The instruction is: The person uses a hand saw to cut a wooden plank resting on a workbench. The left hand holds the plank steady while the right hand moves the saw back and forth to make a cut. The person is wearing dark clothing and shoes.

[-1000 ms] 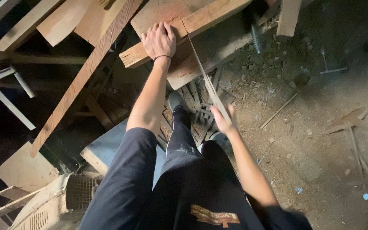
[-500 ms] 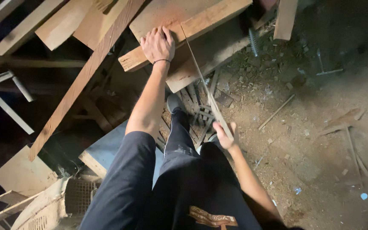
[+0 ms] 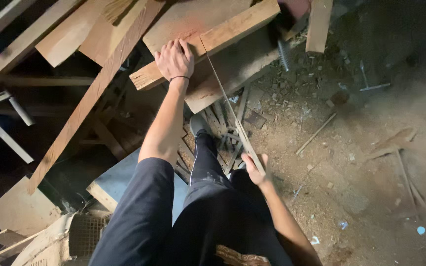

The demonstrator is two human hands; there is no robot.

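My left hand (image 3: 174, 60) presses flat on a thick wooden beam (image 3: 232, 25) that lies across a pile of boards. A hand saw (image 3: 228, 106) runs from the beam down toward me, its thin blade set in the beam just right of my left hand. My right hand (image 3: 254, 169) grips the saw's lower end near my knee. My foot (image 3: 199, 124) stands on scrap wood below the beam.
A long plank (image 3: 92, 93) leans diagonally at the left. A blue-topped board (image 3: 119, 180) lies under my left leg. Loose boards fill the upper left. Sawdust, wood chips and thin sticks (image 3: 316, 132) cover the dirt floor (image 3: 371, 162) on the right.
My right hand has drawn the saw back toward me, lower in the frame than before. My left hand has stayed on the beam.
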